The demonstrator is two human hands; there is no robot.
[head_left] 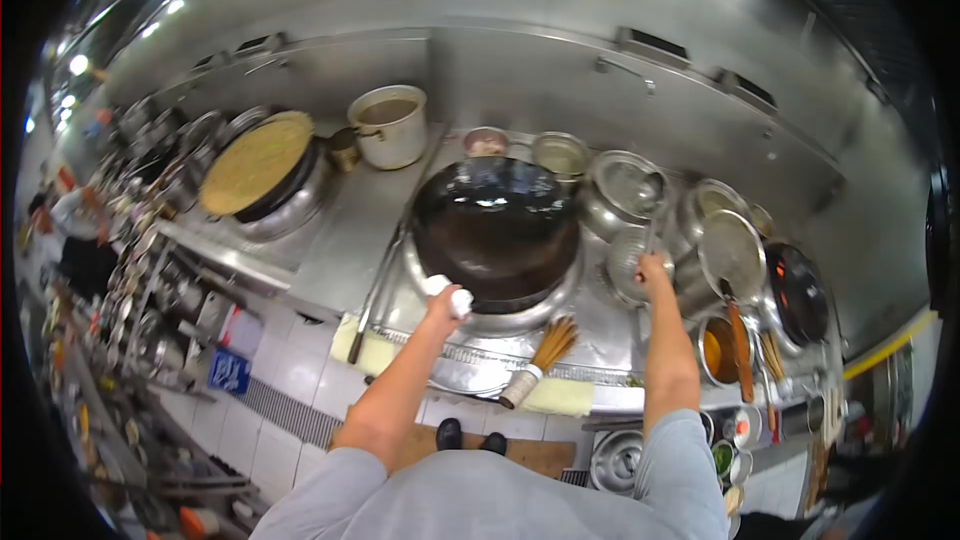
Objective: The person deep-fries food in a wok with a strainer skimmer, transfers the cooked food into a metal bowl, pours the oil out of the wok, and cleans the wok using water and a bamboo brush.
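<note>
My left hand (443,312) is closed around a folded white cloth (450,296) at the near left rim of a large dark wok (495,235). The wok sits on a round metal burner ring (555,302), and its inside looks wet and shiny. Out to the right, my right hand (652,270) grips the handle of a metal ladle (651,190), whose bowl lies over a metal pot (608,202). A perforated metal strainer (626,266) is beside that hand. In front of the wok lies a bamboo brush (545,355) with a wrapped handle.
To the left, a second wok holds a yellowish round layer (258,165) near a tall pot (388,140). A wood-handled mesh strainer (733,250), another wok (797,295) and an orange-filled pot (716,352) crowd the right. A long-handled tool (372,295) lies left. Another person (82,230) stands far left.
</note>
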